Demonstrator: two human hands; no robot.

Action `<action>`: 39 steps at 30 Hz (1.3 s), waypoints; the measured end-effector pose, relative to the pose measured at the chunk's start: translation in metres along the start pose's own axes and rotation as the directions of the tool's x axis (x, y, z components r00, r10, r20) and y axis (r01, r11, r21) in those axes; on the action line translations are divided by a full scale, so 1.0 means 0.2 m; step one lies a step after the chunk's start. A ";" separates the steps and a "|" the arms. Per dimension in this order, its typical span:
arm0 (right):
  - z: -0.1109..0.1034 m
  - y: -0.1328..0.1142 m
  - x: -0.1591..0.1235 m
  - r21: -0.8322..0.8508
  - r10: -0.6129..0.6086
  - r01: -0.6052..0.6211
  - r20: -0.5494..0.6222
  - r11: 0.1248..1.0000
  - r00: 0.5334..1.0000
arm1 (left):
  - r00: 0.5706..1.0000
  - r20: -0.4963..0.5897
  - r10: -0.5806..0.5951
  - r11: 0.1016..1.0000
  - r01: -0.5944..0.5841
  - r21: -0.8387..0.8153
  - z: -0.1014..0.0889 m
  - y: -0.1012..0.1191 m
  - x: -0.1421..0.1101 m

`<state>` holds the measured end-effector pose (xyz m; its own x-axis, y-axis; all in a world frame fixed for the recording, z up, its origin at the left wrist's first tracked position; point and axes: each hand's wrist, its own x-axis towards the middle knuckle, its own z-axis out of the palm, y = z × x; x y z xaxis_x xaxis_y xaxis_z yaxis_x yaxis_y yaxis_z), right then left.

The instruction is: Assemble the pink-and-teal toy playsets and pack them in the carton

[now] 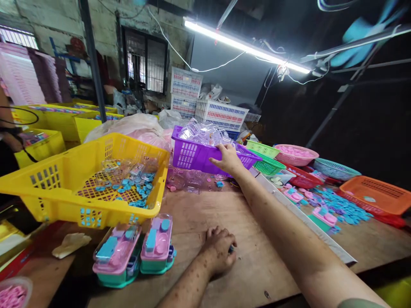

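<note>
My left hand (220,250) rests on the wooden table, its fingers curled around a small dark bluish piece that is mostly hidden. My right hand (228,159) reaches forward to the purple basket (189,155). Its fingers lie over the near rim and its thumb is against the outside wall. Clear plastic covers (208,133) are heaped in that basket. Left of my left hand stand two pink-and-green toy boxes (156,246) (117,256) with blue parts under clear lids. Behind them, a yellow basket (96,214) holds blue pieces (128,187) and clear plastic parts.
To the right, beyond a white strip (302,214), lie loose blue pieces (348,205), an orange basket (379,192) and a pink basket (297,155). White crates (221,114) are stacked behind. A person's arm (9,137) shows at far left, near yellow boxes (45,147).
</note>
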<state>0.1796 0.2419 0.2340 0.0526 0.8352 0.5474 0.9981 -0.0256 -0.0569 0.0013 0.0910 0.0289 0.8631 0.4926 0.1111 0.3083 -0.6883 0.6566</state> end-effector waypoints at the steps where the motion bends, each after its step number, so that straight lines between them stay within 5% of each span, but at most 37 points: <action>1: -0.02 0.00 0.01 0.005 -0.002 0.002 0.013 1.000 1.000 | 1.000 0.002 -0.001 1.000 0.001 0.002 0.00 0.00 0.00; 11: -0.15 -0.01 0.16 -0.165 -0.033 0.059 0.157 0.984 0.987 | 1.000 -0.009 0.009 1.000 -0.009 0.015 0.01 -0.01 0.01; 19: -0.13 0.03 0.21 -0.305 -0.056 0.112 0.187 0.946 0.981 | 1.000 -0.018 0.024 1.000 -0.024 0.016 0.02 -0.02 0.02; 26: -0.05 0.09 0.14 -0.249 -0.131 0.196 0.255 0.949 0.958 | 0.999 -0.017 0.028 0.999 -0.028 0.020 0.02 -0.03 0.01; 35: -0.09 0.11 -0.08 -0.195 -0.222 0.280 0.272 0.940 0.936 | 0.998 -0.058 0.034 0.999 -0.034 0.007 0.01 -0.02 0.01; 39: -0.13 0.13 -0.14 -0.192 -0.237 0.297 0.286 0.935 0.929 | 0.976 -0.205 0.075 0.997 -0.080 -0.017 -0.02 -0.02 -0.01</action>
<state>0.2047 0.2033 0.2383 -0.1969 0.9387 0.2829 0.9556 0.1192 0.2696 -0.0028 0.0945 0.0293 0.7833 0.5383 0.3109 0.2310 -0.7164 0.6584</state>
